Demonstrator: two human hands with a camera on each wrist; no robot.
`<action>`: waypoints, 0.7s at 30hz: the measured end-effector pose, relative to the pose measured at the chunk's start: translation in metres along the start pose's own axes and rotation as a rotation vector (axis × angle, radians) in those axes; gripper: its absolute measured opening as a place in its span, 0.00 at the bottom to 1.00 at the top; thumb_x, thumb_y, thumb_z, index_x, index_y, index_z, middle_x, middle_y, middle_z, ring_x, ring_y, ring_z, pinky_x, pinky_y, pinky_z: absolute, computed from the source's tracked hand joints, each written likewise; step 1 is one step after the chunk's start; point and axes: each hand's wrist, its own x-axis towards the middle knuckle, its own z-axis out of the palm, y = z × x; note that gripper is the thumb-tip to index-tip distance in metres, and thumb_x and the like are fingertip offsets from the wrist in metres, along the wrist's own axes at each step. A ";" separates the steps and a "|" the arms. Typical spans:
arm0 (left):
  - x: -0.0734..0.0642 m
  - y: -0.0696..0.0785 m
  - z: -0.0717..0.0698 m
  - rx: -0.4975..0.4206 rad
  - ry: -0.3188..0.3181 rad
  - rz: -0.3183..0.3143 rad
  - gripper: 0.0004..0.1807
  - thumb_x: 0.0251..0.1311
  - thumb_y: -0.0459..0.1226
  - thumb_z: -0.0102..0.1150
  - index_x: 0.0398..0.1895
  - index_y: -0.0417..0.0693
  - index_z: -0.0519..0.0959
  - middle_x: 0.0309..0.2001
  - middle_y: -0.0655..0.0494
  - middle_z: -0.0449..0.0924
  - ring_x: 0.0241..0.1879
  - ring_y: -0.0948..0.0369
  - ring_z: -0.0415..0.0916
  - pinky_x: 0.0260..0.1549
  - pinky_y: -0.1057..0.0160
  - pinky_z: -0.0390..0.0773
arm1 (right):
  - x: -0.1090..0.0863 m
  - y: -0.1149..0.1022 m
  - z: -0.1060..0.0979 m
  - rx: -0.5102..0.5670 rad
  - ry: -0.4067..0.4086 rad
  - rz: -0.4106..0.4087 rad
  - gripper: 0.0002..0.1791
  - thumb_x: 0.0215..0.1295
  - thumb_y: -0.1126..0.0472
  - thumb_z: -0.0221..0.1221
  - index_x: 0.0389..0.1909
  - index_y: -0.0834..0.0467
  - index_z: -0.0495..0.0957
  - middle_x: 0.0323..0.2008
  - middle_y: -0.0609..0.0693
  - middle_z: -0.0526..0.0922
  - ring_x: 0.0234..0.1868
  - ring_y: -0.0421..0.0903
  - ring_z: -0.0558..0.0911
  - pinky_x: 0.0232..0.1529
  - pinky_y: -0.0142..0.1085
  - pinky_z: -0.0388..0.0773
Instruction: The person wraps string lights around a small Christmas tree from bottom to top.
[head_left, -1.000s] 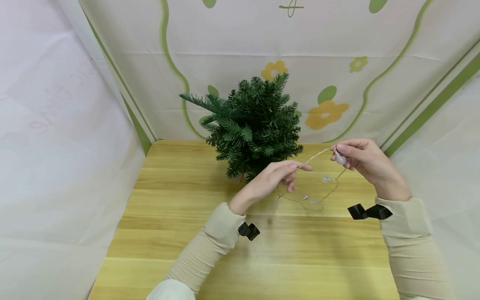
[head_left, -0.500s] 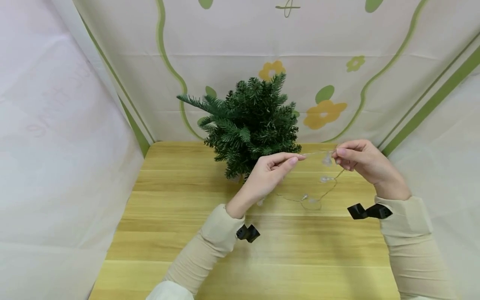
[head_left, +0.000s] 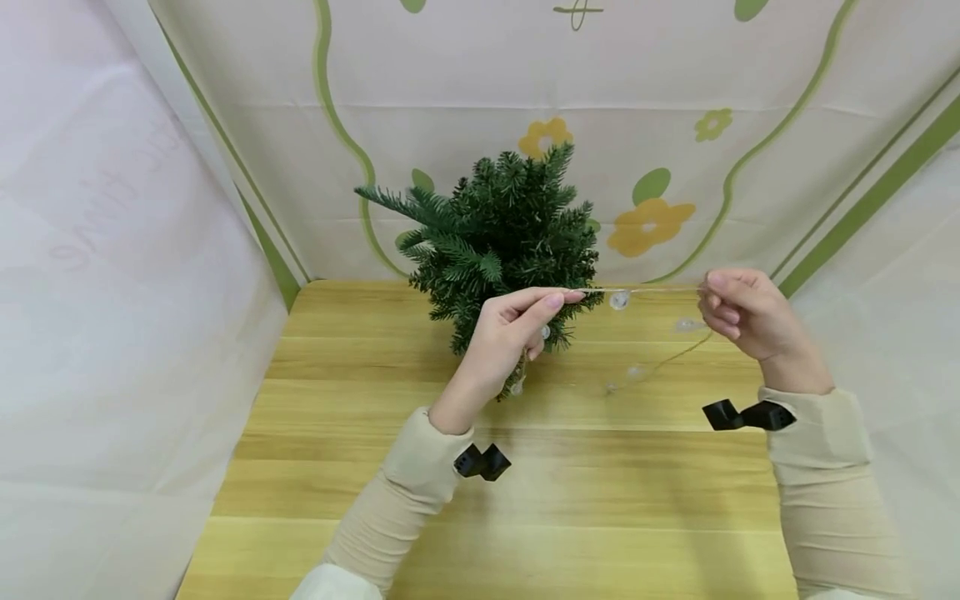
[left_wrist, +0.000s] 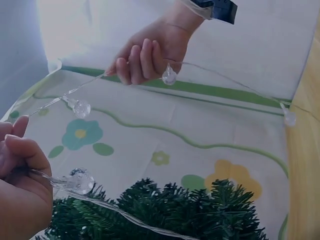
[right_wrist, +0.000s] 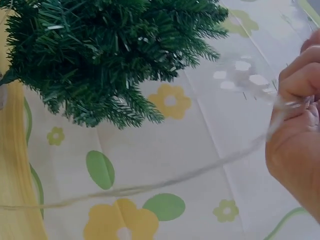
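Observation:
A string of lights (head_left: pixel 618 300) with clear round bulbs on a thin wire stretches nearly level between both hands. The left hand (head_left: pixel 498 337) pinches the wire between thumb and forefinger, in front of the tree. At the right, the right hand (head_left: pixel 757 321) holds the other end of this span. More wire and bulbs hang below each hand. The left wrist view shows a bulb (left_wrist: pixel 80 108) on the span and another close by the left fingers. A small green artificial Christmas tree (head_left: pixel 510 233) stands at the back of the table, its lower front partly hidden by the left hand.
The wooden table (head_left: pixel 360 475) reaches back to a cloth wall (head_left: pixel 450 67) printed with flowers. White cloth panels rise at the left (head_left: pixel 112 333) and right (head_left: pixel 907 350). Each wrist wears a black camera mount.
The left hand has moved left and slightly up, the right hand lately a little right. The wire between them is longer and straighter, with a bulb now exposed on it.

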 end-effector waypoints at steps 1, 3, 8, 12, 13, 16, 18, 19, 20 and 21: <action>0.000 0.002 -0.001 -0.010 0.003 0.004 0.16 0.70 0.36 0.47 0.52 0.35 0.79 0.27 0.64 0.78 0.14 0.62 0.57 0.17 0.66 0.64 | 0.000 -0.001 0.000 0.008 0.012 -0.016 0.28 0.73 0.75 0.28 0.27 0.68 0.79 0.13 0.50 0.56 0.12 0.42 0.53 0.12 0.30 0.42; -0.002 0.004 -0.001 -0.027 -0.004 0.002 0.16 0.70 0.34 0.47 0.51 0.32 0.79 0.29 0.59 0.80 0.15 0.62 0.59 0.18 0.66 0.65 | 0.001 -0.002 -0.001 0.026 0.023 -0.054 0.27 0.73 0.75 0.28 0.22 0.68 0.74 0.12 0.50 0.52 0.12 0.42 0.54 0.12 0.30 0.42; -0.005 0.010 0.006 -0.034 -0.083 -0.018 0.16 0.70 0.33 0.45 0.51 0.30 0.78 0.26 0.56 0.78 0.16 0.63 0.60 0.23 0.68 0.72 | 0.003 -0.004 -0.002 0.087 -0.013 -0.176 0.22 0.72 0.74 0.31 0.16 0.67 0.63 0.13 0.51 0.52 0.16 0.43 0.55 0.17 0.31 0.46; -0.007 0.013 0.009 -0.027 -0.174 -0.022 0.17 0.73 0.33 0.40 0.54 0.30 0.74 0.19 0.58 0.68 0.18 0.62 0.64 0.26 0.67 0.76 | 0.005 -0.004 -0.001 0.176 -0.093 -0.250 0.16 0.69 0.77 0.34 0.28 0.77 0.70 0.21 0.57 0.67 0.27 0.49 0.69 0.33 0.32 0.67; -0.007 0.013 0.009 -0.031 -0.197 -0.027 0.17 0.73 0.33 0.39 0.55 0.30 0.72 0.21 0.58 0.69 0.19 0.61 0.66 0.26 0.67 0.77 | 0.005 -0.004 0.000 0.183 -0.114 -0.266 0.16 0.68 0.77 0.34 0.33 0.79 0.70 0.24 0.60 0.70 0.33 0.52 0.73 0.41 0.34 0.71; -0.007 0.014 0.010 -0.036 -0.260 -0.045 0.18 0.74 0.33 0.35 0.59 0.32 0.69 0.23 0.56 0.71 0.22 0.58 0.70 0.26 0.65 0.77 | 0.008 -0.007 0.006 0.194 -0.159 -0.299 0.16 0.68 0.79 0.33 0.44 0.82 0.69 0.34 0.66 0.77 0.50 0.62 0.77 0.62 0.45 0.70; -0.007 0.014 0.010 -0.025 -0.285 -0.063 0.18 0.74 0.32 0.34 0.61 0.34 0.67 0.26 0.54 0.72 0.24 0.58 0.71 0.28 0.65 0.78 | 0.010 -0.010 0.011 0.178 -0.174 -0.316 0.15 0.69 0.79 0.34 0.45 0.83 0.68 0.34 0.67 0.77 0.53 0.63 0.77 0.64 0.46 0.70; -0.007 0.014 0.010 -0.017 -0.292 -0.073 0.18 0.74 0.32 0.34 0.60 0.34 0.68 0.27 0.53 0.72 0.25 0.60 0.72 0.30 0.66 0.78 | 0.011 -0.011 0.014 0.173 -0.181 -0.322 0.15 0.69 0.79 0.34 0.45 0.83 0.68 0.34 0.67 0.78 0.53 0.63 0.78 0.64 0.47 0.70; -0.007 0.014 0.011 -0.001 -0.294 -0.081 0.18 0.74 0.32 0.34 0.60 0.34 0.68 0.28 0.53 0.72 0.26 0.61 0.72 0.32 0.67 0.78 | 0.012 -0.012 0.017 0.175 -0.186 -0.326 0.15 0.70 0.79 0.34 0.45 0.83 0.68 0.34 0.67 0.78 0.52 0.63 0.78 0.63 0.47 0.70; -0.006 0.014 0.011 0.013 -0.290 -0.093 0.17 0.74 0.33 0.35 0.58 0.34 0.69 0.30 0.54 0.72 0.27 0.62 0.71 0.33 0.68 0.78 | 0.013 -0.013 0.019 0.179 -0.195 -0.331 0.15 0.70 0.78 0.34 0.45 0.83 0.67 0.35 0.68 0.78 0.52 0.63 0.78 0.63 0.47 0.71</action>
